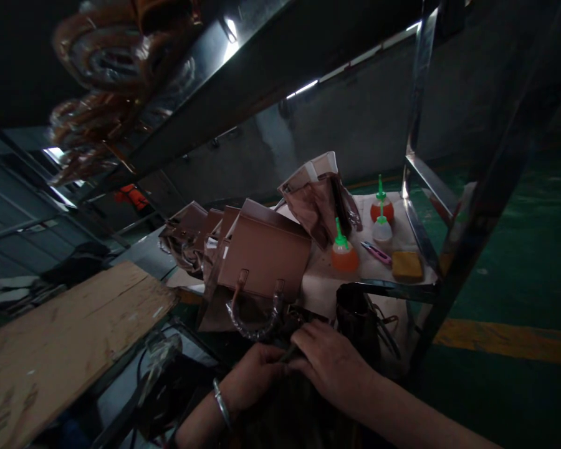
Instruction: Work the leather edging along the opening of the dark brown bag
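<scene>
My left hand (257,377), with a silver bracelet at the wrist, is at the lower middle, its fingers pinched on a dark strip. My right hand (327,358) meets it from the right, fingers bent over the same dark strip. What lies under both hands is too dark to make out. Just beyond them a brown handbag (264,255) leans on the shelf, its plastic-wrapped handle (257,327) hanging toward my hands. A small dark pouch (353,312) is to the right of my right hand.
Squeeze bottles of orange liquid (345,254) and a clear one (382,231) stand at the right, near a pink cutter (376,252) and a yellow block (407,266). Wrapped handles (107,56) hang upper left. A brown board (70,337) lies left; a metal post (486,187) rises right.
</scene>
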A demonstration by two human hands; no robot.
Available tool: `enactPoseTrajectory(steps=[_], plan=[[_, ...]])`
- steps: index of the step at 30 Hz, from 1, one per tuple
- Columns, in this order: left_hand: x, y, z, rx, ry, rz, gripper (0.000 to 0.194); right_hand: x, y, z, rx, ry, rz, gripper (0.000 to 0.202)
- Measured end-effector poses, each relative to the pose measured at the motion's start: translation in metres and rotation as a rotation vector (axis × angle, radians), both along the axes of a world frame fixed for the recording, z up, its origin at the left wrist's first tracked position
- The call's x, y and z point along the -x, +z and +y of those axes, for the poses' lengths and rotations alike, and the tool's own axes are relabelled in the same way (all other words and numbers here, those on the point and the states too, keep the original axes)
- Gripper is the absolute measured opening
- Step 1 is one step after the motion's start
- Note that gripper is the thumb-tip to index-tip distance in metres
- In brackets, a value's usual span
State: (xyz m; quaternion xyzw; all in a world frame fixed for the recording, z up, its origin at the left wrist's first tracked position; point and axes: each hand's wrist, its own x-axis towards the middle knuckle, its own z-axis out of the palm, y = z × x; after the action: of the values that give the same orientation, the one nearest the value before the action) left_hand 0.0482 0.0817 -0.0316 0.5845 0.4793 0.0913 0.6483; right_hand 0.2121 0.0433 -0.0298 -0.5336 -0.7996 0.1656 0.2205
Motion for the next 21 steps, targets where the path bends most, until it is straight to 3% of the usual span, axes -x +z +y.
enactPoseTrajectory(steps=[3, 5, 7, 10, 13, 16, 19, 21], plan=[[0.001, 0.004, -0.007, -0.019, 0.013, 0.041, 0.026, -0.012, -0.004, -0.006, 0.036, -0.116, 0.004, 0.058], [0.0, 0.009, -0.013, -0.031, 0.018, 0.077, 0.025, -0.021, -0.008, -0.01, 0.198, -0.166, 0.026, 0.082], [-0.001, 0.016, -0.019, -0.063, 0.005, 0.12, 0.026, -0.03, -0.013, -0.015, 0.386, -0.158, 0.072, 0.088], [-0.002, 0.025, -0.03, -0.2, -0.049, 0.211, 0.026, -0.04, -0.019, -0.023, 0.499, -0.102, 0.056, 0.054], [0.0, 0.039, -0.041, -0.357, -0.119, 0.305, 0.028, -0.044, -0.018, -0.032, 0.425, -0.04, -0.021, 0.015], [0.005, 0.057, -0.053, -0.398, -0.184, 0.35, 0.029, -0.046, -0.005, -0.043, 0.406, 0.057, -0.076, 0.008], [0.011, 0.073, -0.066, -0.325, -0.257, 0.331, 0.029, -0.049, 0.012, -0.054, 0.464, 0.198, -0.103, 0.007], [0.015, 0.077, -0.072, -0.265, -0.295, 0.3, 0.027, -0.051, 0.021, -0.06, 0.477, 0.299, -0.095, 0.009]])
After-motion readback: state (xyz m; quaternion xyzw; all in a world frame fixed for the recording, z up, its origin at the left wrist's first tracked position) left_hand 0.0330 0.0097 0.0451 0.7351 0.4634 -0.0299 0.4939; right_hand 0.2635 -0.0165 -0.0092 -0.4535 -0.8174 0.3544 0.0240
